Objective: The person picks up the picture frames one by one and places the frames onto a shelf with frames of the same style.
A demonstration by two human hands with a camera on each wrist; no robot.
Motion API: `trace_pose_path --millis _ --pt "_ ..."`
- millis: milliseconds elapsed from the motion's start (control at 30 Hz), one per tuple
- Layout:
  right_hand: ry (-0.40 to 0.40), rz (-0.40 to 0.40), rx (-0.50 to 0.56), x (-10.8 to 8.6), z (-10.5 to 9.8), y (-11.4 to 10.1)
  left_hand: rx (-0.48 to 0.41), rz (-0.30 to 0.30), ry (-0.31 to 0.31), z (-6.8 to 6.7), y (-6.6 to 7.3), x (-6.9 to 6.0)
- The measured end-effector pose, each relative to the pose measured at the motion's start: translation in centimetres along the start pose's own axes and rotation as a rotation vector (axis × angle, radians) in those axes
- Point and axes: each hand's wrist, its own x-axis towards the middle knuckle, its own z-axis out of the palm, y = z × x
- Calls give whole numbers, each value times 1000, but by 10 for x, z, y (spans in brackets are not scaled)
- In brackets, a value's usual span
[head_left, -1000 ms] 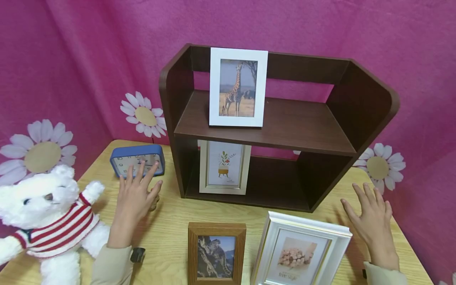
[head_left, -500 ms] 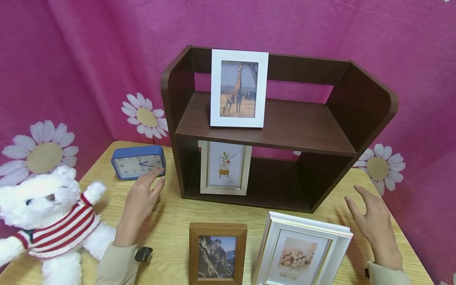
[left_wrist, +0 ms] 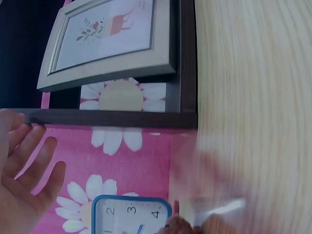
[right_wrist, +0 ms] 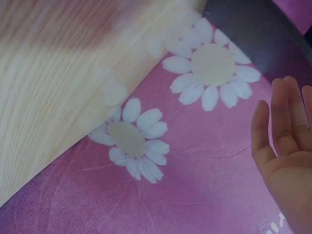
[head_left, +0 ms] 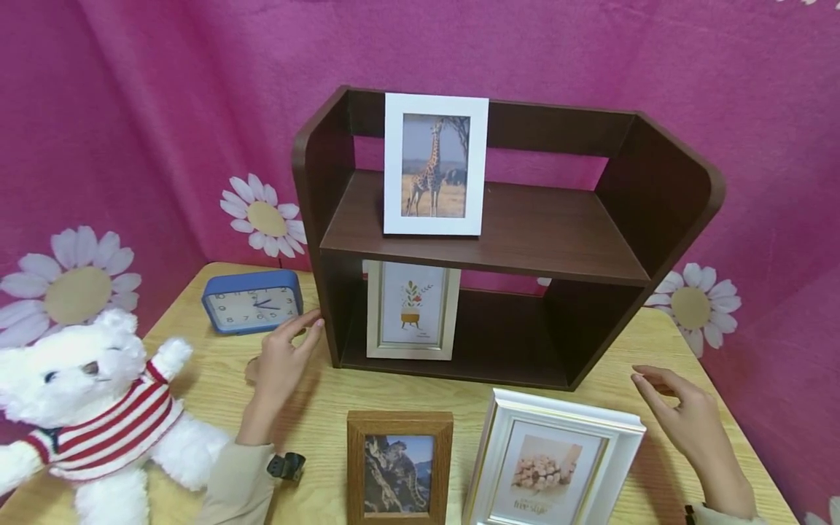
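Note:
My left hand (head_left: 284,359) is by the left side panel of the dark brown shelf (head_left: 551,255), fingertips at its outer face. In the left wrist view the thumb and fingertips meet the panel's edge (left_wrist: 112,118); whether they press it cannot be told. At the table's right side my right hand (head_left: 689,423) holds nothing, fingers loosely bent, apart from the shelf. A white-framed giraffe picture (head_left: 434,168) stands on the upper shelf. Below it is a cream-framed plant picture (head_left: 412,310). A small brown thing (head_left: 252,370) is mostly hidden behind my left hand.
A blue clock (head_left: 252,300) stands left of the shelf. The white teddy bear (head_left: 105,408) sits at the far left. In front are a wooden picture frame (head_left: 399,470) and a larger white frame (head_left: 551,467). Pink flowered cloth (head_left: 197,109) hangs behind the table.
My left hand has moved right, from in front of the clock to the shelf's left side. My right hand has come slightly toward me, its spread fingers now bent closer together.

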Motion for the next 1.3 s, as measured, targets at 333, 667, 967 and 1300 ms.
trace_pose_path --millis 333,667,967,1300 --pt "-141 61 82 -32 -20 -23 -120 2 146 18 -1 -3" --pt "-251 -13 394 -75 -23 -28 -187 -36 248 21 0 -3" --pt "-387 65 599 -109 -3 -22 -160 -36 246 20 15 2" --pt "-244 241 760 -129 27 -34 -174 -55 243 13 41 6"
